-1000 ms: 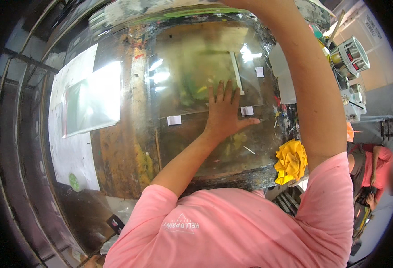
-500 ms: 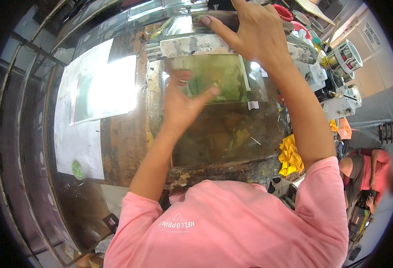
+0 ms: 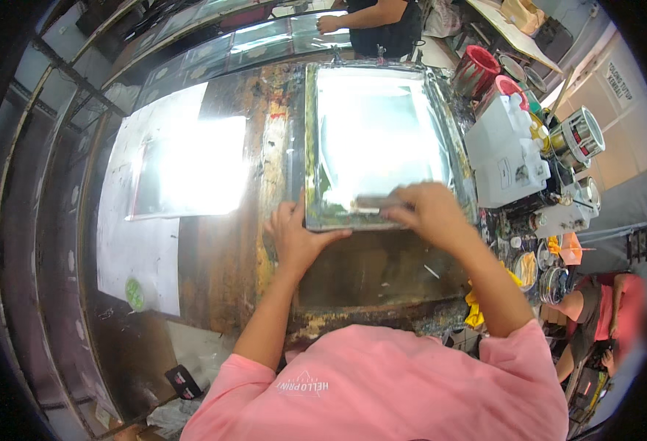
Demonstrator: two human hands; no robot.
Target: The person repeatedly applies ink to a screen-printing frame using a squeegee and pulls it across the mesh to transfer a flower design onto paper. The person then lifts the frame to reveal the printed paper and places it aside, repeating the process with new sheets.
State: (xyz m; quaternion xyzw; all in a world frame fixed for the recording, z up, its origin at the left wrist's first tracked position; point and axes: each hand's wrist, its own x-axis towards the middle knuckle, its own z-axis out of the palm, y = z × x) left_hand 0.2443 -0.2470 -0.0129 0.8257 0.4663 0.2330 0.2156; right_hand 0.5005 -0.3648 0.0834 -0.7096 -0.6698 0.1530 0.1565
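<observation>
A screen-printing frame lies flat on the stained wooden table, with bright glare across its mesh. At its near left corner is my left hand, fingers spread and thumb stretched along the near edge. My right hand is closed around a squeegee, whose narrow bar rests across the near end of the mesh. What lies beneath the mesh is hidden by the glare. To the left, a glossy clear sheet lies over white paper.
White plastic jugs, a red can and metal cans crowd the right side. Yellow cloth hangs at the table's near right. Metal racks stand left. One person is beyond the table, another at far right.
The raised frame has come down flat on the table. My right hand has moved from its far edge toward me and now grips a squeegee. My left hand has moved nearer, to the frame's corner.
</observation>
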